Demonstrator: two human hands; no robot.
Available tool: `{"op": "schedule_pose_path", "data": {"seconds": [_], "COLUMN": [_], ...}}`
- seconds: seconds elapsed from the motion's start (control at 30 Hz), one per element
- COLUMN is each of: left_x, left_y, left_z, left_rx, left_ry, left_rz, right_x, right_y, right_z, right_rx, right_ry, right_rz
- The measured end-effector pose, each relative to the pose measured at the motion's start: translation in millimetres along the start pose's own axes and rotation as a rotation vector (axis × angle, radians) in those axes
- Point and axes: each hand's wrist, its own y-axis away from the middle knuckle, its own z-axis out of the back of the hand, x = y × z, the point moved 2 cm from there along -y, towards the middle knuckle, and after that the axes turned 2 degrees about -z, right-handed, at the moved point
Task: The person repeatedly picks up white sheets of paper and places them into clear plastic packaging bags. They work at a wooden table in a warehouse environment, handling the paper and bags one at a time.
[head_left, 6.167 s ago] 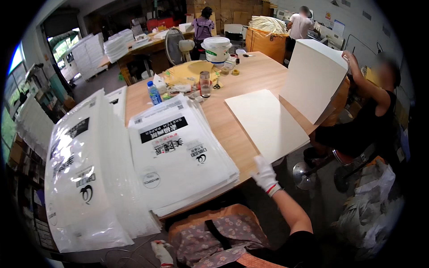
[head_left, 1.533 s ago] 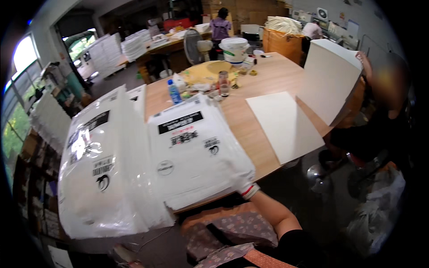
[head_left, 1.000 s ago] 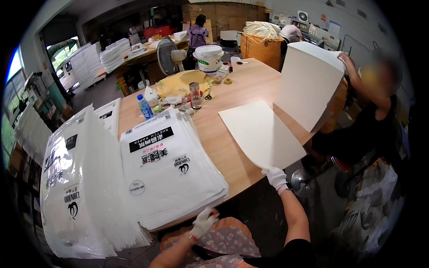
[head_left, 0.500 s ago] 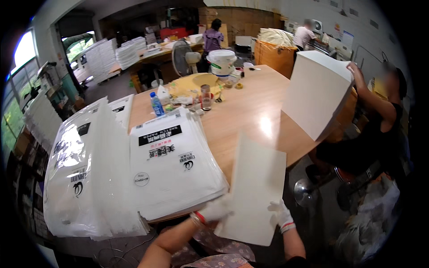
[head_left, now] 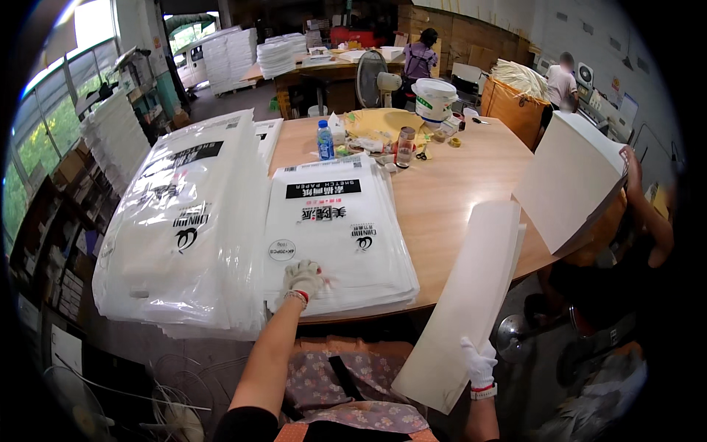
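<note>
My right hand [head_left: 480,362], in a white glove, grips the edge of a stack of large off-white paper sheets [head_left: 465,302]. The sheets stand tilted and slightly bowed against the table's near edge. My gloved left hand [head_left: 303,280] rests on the near part of a pile of clear plastic bags [head_left: 346,254] printed in black and red. Its fingers are bent but apart, touching the top bag. To the left lies a taller pile of glossy plastic-wrapped packs [head_left: 184,221] with similar print.
The wooden table [head_left: 449,180] holds a blue-labelled bottle [head_left: 325,141], a glass jar [head_left: 404,147], scissors, tape rolls and a white bucket [head_left: 434,99]. On the right, another person holds a large paper stack [head_left: 571,180] upright. A fan [head_left: 372,77] stands beyond the table.
My left hand has left the paper sheets and moved left onto the plastic bags. My right hand keeps the sheets, now turned more edge-on. The view has swung left.
</note>
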Motion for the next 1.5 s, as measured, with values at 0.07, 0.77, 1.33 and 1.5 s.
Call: {"op": "schedule_pose_path", "data": {"seconds": [0.07, 0.77, 1.33, 1.5], "left_x": [16.6, -177.8, 42.5, 8.7], "left_y": [-16.6, -11.6, 161.5, 262.0], "left_z": [-23.5, 99.9, -25.0, 20.5], "left_rx": [0.198, 0.672, -0.114, -0.005], "left_ry": [0.178, 1.186, 1.126, 1.011], "left_rz": [0.136, -0.399, 0.555, 0.356], "right_x": [18.1, 55.9, 25.2, 3.4], "right_y": [7.8, -84.3, -50.2, 54.1], "right_z": [6.6, -124.4, -106.5, -66.6], "right_rx": [0.076, 0.266, 0.524, 0.51], "right_ry": [0.058, 0.796, 0.942, 0.444], "right_rz": [0.101, 0.589, 0.032, 0.104]}}
